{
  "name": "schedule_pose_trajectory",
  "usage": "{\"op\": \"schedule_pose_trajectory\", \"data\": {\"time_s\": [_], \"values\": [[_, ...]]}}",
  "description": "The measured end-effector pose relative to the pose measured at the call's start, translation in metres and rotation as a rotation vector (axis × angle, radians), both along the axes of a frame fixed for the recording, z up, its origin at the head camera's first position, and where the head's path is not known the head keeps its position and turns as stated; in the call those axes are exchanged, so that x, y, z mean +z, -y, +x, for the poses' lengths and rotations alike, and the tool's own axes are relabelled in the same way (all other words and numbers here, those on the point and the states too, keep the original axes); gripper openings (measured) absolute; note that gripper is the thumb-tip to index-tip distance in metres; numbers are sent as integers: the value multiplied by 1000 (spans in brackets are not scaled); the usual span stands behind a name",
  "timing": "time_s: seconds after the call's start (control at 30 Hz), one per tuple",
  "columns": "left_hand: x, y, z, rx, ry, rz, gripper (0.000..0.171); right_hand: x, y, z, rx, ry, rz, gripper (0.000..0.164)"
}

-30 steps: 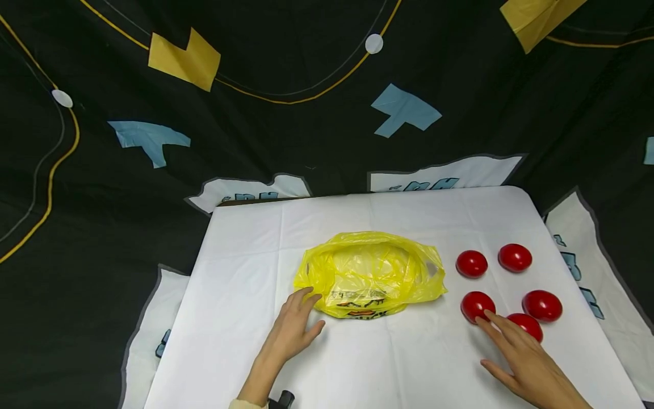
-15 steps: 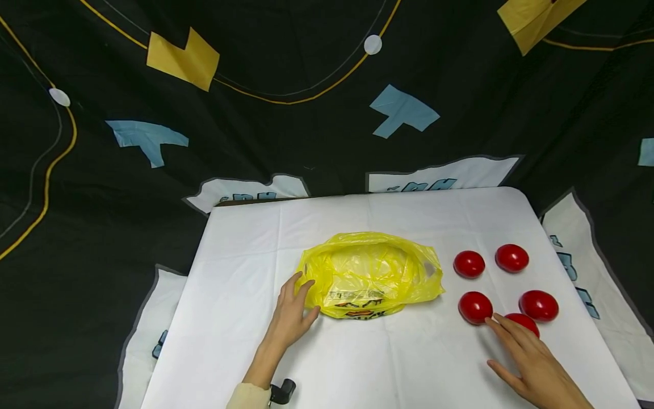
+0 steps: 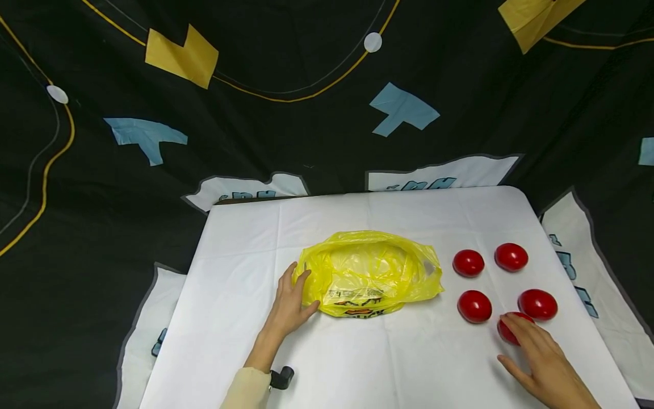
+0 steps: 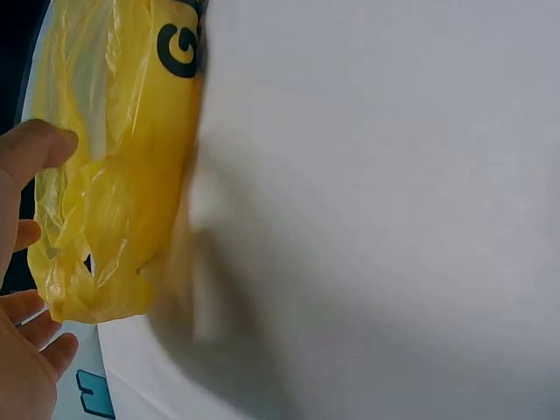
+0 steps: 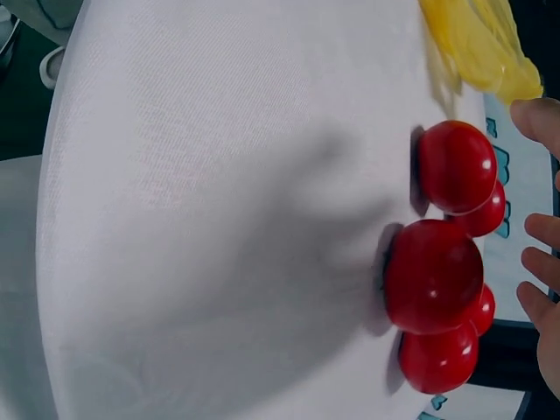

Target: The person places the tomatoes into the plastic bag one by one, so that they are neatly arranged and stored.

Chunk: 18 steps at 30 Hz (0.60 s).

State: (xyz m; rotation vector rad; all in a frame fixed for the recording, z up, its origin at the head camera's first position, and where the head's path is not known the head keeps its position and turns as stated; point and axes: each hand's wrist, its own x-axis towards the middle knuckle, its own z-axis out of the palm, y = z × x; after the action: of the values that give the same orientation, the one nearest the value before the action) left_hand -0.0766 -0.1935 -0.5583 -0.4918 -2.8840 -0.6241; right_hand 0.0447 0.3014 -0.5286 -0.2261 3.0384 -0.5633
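- Head view: the yellow bag (image 3: 368, 278) is lying on the white-covered desk (image 3: 347, 369), its mouth gaping upward.
- Head view: the left hand (image 3: 286, 309) is resting at the bag's eight o'clock, its grip loose, fingers spread rather than pinching. Steadying the edge lightly is likely serving better than pressing, as the film is looking crumply.
- Head view: the right hand (image 3: 549, 363) is hanging over the nearest red piece (image 3: 505, 334), its grip slack and holding nothing. Its thumb is standing clear at seven o'clock; closing it in would probably stop the piece rolling. Four other red pieces (image 3: 474, 307) are sitting between ten and two o'clock, so nudging them is a risk.
- Left wrist view: the bag is showing at ten o'clock, behind the thumb; contact is staying unclear.
- Right wrist view: the pieces are clustering between three and four o'clock, the bag showing at two.
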Motion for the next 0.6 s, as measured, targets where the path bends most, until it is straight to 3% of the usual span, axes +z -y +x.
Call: {"op": "schedule_pose_trajectory", "data": {"time_s": [0.33, 0.6], "values": [[2, -1, -23, -17, 57, 32, 75, -8, -9, -1, -19, -57, -25, 95], [-9, -5, -34, 14, 161, 136, 80, -15, -17, 0, -57, -21, -20, 96]]}}
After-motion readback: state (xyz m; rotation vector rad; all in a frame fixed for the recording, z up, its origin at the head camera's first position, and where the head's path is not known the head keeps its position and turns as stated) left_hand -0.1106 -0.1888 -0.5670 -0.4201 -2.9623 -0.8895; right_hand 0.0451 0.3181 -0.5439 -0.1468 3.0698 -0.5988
